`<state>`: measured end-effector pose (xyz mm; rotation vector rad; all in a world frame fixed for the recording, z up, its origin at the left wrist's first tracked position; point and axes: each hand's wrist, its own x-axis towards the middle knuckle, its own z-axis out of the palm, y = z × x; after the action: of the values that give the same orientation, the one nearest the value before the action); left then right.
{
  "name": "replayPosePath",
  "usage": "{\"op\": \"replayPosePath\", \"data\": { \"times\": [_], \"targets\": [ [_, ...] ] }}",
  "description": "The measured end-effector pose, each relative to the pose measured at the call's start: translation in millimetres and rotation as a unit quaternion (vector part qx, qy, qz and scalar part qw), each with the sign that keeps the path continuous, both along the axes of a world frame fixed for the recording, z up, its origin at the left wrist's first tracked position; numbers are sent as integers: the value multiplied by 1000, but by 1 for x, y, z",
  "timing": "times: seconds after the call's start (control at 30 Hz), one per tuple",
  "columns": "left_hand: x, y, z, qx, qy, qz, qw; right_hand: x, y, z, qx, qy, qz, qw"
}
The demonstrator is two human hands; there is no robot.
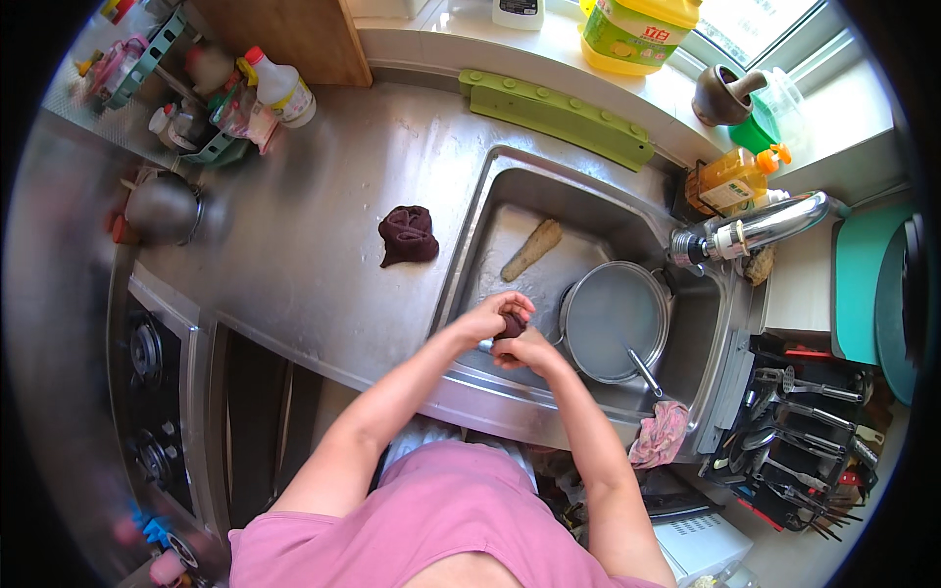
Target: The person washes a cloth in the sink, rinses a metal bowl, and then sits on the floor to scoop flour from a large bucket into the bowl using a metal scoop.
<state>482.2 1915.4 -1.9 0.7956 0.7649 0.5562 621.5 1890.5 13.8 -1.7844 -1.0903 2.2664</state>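
Over the near side of the stainless steel sink (pixel 724 345), my left hand (pixel 492 314) and my right hand (pixel 531 351) grip a wadded dark maroon cloth (pixel 512 326) between them. Most of that cloth is hidden by my fingers. A loofah (pixel 531 250) lies on the sink floor beyond my hands. To their right stands a metal pot (pixel 614 320) of cloudy water, with a metal utensil handle (pixel 645 371) sticking out over its rim. Another crumpled dark maroon cloth (pixel 409 237) rests on the steel counter (pixel 316 242), left of the sink.
A chrome faucet (pixel 779 220) reaches over the sink's right end. A pink patterned rag (pixel 662 435) hangs on the front right rim. Kitchen utensils (pixel 809 426) crowd the right side. A green strip (pixel 559 121) stands behind the sink; a gas stove (pixel 151 397) is at left.
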Motion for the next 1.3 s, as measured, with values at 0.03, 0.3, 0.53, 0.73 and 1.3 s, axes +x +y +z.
{"op": "replayPosePath", "data": {
  "times": [0.03, 0.3, 0.53, 0.73, 1.3],
  "targets": [
    [-9, 8, 14, 36, -54, -84, 994, 9, 2, 19, -76, 87, -38, 993],
    [-1, 17, 51, -101, -339, -138, 925, 9, 1, 67, -175, 355, -147, 907],
    [5, 21, 102, 22, -183, -92, 979, 8, -7, 86, -136, 450, -158, 868],
    [11, 18, 128, 74, -109, -84, 988, 2, -8, 94, -49, 376, -107, 919],
    [28, 15, 127, 190, 20, 127, 973, -21, 2, 81, 197, 140, -152, 958]
  ]
}}
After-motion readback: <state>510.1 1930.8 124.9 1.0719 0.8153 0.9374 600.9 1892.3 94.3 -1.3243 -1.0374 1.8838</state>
